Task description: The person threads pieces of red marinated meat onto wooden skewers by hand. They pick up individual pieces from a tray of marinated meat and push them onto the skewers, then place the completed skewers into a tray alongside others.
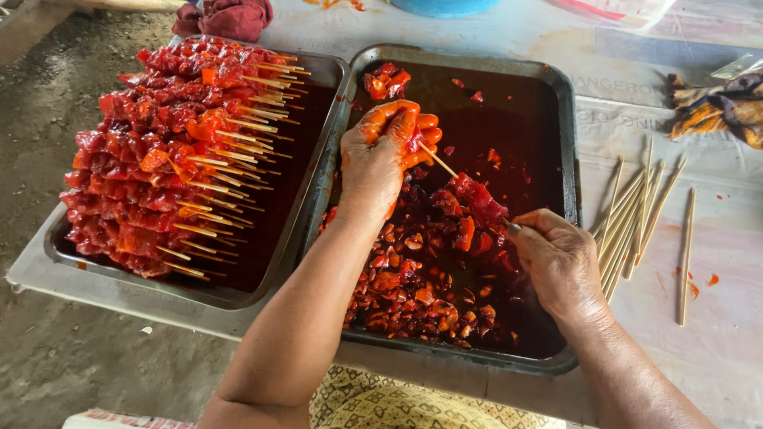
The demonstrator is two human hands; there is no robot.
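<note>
My left hand [380, 153], coated in red marinade, pinches a piece of meat at the tip of a wooden skewer [439, 160]. My right hand [556, 258] grips the other end of that skewer, which carries a few red meat chunks [475, 199]. Both hands hover over the right metal tray [566, 151], which holds loose marinated meat pieces [413, 290] in dark red sauce. The left metal tray [316, 171] holds a stack of finished skewers [163, 151].
Several bare wooden skewers [636, 218] lie on the table to the right of the trays. A dark red cloth [226, 16] sits at the back, a stained rag [715, 107] at the far right, and a blue container [441, 6] at the top edge. Bare ground lies to the left.
</note>
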